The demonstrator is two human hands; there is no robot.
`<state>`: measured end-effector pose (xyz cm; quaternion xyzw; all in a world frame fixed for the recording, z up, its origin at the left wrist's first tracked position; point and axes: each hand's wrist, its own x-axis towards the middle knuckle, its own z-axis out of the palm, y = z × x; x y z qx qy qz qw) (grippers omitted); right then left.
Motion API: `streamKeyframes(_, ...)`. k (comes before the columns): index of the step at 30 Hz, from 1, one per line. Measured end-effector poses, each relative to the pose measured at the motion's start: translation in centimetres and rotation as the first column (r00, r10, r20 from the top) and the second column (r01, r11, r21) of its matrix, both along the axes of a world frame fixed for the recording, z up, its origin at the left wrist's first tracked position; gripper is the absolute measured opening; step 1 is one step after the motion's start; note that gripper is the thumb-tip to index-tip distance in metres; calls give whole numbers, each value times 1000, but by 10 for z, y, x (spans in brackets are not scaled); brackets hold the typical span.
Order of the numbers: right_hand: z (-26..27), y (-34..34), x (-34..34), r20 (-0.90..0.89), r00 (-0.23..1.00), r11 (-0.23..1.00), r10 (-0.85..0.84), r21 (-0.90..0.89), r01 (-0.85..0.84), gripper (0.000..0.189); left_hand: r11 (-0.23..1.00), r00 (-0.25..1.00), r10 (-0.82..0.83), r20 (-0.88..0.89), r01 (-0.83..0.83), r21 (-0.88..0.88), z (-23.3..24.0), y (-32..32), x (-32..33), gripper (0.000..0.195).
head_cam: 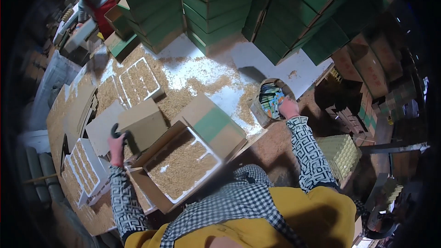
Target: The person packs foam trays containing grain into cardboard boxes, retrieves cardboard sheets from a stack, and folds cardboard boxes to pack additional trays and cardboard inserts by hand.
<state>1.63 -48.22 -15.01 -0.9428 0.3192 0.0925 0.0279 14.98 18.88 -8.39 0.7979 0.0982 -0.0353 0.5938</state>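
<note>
My left hand [117, 146], in a pink glove with dark fingertips, hovers by the raised cardboard flap [143, 120] of an open carton [151, 187]. Its fingers are spread and hold nothing I can see. In the carton sits a white foam tray [217, 165] filled with tan, grain-like loose material [182, 165]. On the right, my right hand [288, 107] reaches over the rim of a round tub [256, 110] of small colourful packets [268, 98]. Its fingertips touch the packets; whether they grip one is hidden.
Green cartons [224, 10] are stacked along the back. Another filled foam tray [156, 93] lies on the strewn white table [186, 46]; more foam trays [101, 175] stand at left. Moulded egg trays [339, 155] are at right. A person in a red apron [103, 13] stands back left.
</note>
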Motion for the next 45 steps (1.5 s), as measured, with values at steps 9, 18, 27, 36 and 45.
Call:
streamKeyframes(9,50,0,-8,164,949,957,268,-156,-244,21,953,907,237,347,-287,100,80,-34,-141,60)
streamKeyframes(18,175,246,-7,751,-56,86,658,-148,-985,17,750,648,221,729,-591,297,91,-79,-213,31)
streamKeyframes(27,214,281,-11,680,393,196,619,351,-916,25,578,841,-540,-36,402,710,67,-148,-239,26)
streamKeyframes(36,140,259,72,556,570,-75,606,753,-654,50,560,730,-621,-285,669,489,75,-119,-202,54)
streamKeyframes(45,-69,205,249,234,922,949,-308,145,280,58,441,767,-251,-590,633,636,38,-138,-176,65)
